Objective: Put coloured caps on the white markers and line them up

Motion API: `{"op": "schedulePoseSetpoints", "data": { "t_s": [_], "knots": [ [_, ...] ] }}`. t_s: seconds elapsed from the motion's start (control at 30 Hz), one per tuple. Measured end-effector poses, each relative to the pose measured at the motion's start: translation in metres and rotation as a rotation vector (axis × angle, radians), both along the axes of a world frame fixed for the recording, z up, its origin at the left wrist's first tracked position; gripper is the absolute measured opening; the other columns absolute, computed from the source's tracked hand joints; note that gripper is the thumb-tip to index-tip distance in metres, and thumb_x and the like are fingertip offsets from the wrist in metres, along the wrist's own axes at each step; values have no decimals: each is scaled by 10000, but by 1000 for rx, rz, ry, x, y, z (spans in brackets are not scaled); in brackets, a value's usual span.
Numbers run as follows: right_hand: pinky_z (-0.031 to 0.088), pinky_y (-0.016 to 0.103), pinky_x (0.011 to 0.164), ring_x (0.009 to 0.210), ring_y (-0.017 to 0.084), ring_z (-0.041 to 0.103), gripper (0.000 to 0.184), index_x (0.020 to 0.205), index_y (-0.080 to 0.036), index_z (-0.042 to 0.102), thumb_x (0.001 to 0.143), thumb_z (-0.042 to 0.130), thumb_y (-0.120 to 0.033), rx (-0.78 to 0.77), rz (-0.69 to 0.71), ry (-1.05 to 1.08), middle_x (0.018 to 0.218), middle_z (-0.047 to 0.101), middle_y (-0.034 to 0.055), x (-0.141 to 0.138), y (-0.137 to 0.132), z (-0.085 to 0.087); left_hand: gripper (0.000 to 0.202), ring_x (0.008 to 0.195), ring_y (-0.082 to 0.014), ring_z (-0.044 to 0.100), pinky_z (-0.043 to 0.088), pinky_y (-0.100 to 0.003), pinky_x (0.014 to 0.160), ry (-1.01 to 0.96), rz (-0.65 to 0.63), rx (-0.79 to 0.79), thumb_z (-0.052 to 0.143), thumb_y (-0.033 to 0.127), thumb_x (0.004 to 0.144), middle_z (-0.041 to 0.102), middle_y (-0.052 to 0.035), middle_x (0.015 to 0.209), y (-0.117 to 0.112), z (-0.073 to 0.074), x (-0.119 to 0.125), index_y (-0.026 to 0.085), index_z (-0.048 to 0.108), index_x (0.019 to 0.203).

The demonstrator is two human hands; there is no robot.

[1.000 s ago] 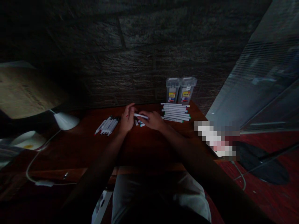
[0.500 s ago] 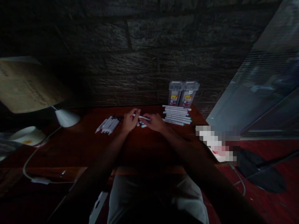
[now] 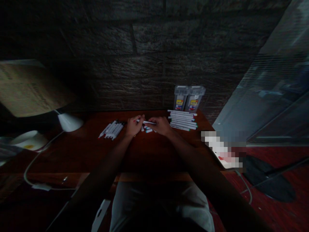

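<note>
A white marker (image 3: 146, 122) with a red end lies sideways between my two hands above the wooden table. My left hand (image 3: 133, 126) is closed around its red end, while my right hand (image 3: 161, 124) pinches the other end. Beneath them are several short white pieces, some with teal ends, like a loose cap (image 3: 149, 130), partly hidden by my fingers. To the left lies a pile of white markers (image 3: 113, 130) with red and dark ends. On the right, a row of white markers (image 3: 183, 120) with purple, blue and green ends lies side by side.
Two clear plastic cases (image 3: 189, 98) stand upright against the stone wall (image 3: 145, 64). A lamp (image 3: 70, 122) with a brown shade and a white bowl (image 3: 29, 140) are on the left. A cable (image 3: 30, 166) runs over the table's front edge. A blurred-out item (image 3: 224, 154) lies at the right edge.
Both hands stay almost in place on the marker. My right hand has shifted slightly right, and more of the short pieces beneath shows. The view has moved a little.
</note>
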State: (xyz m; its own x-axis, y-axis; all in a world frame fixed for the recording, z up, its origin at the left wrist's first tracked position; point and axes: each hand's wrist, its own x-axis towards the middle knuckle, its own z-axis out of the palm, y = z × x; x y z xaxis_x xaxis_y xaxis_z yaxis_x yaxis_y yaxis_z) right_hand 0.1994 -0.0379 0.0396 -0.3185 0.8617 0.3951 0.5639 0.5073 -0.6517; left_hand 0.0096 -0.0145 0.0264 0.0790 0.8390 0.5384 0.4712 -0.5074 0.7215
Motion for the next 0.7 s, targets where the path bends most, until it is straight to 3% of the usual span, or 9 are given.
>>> {"op": "schedulePoseSetpoints", "data": {
  "t_s": [0.33,0.7],
  "knots": [
    [415,243,729,848,159,728,321,958,-257,808,983,629,-523,38,-9,-112,946,806,17,-7,-5,-3,410,672,-186,642,464,-277,673,-38,-5,4,595,541,909,708,-26,671,-3,3,3,215,706,686],
    [362,263,676,768,165,699,392,841,-235,785,972,626,-569,42,-73,-183,836,776,36,-9,-7,-2,389,617,-167,638,446,-260,612,-27,-24,37,598,465,934,701,-18,634,-3,0,2,198,708,674]
  ]
}}
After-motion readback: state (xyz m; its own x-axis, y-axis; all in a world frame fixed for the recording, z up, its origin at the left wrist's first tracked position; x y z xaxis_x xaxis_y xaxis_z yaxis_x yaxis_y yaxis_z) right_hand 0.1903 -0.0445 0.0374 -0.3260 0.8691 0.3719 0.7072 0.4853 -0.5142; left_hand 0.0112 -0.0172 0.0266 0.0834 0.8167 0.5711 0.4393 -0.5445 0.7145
